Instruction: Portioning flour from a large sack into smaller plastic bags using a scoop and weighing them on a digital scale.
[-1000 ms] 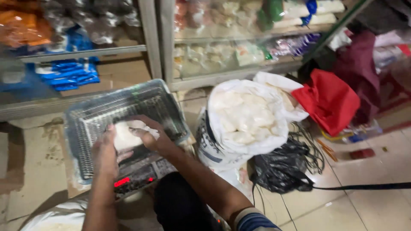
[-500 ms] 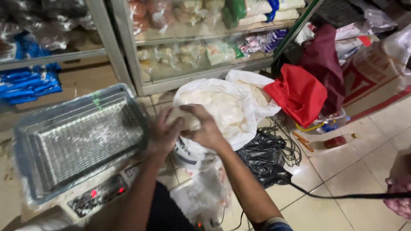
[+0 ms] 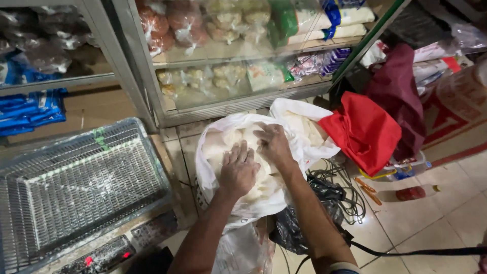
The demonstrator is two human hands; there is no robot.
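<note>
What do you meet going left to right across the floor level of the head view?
Metal tray → left hand → right hand, both in the white sack → red cloth bag → small red bottle.

Wire tray (image 3: 76,187) on a scale, red bag (image 3: 362,129), black cables (image 3: 340,195), glass-fronted shelves (image 3: 228,50) (stocked with packets)

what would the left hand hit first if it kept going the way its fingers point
The left hand points up-frame, into the open white sack. Its fingers already rest on the pale white contents, so it would likely press further into those; depth inside the sack is unclear.
</note>
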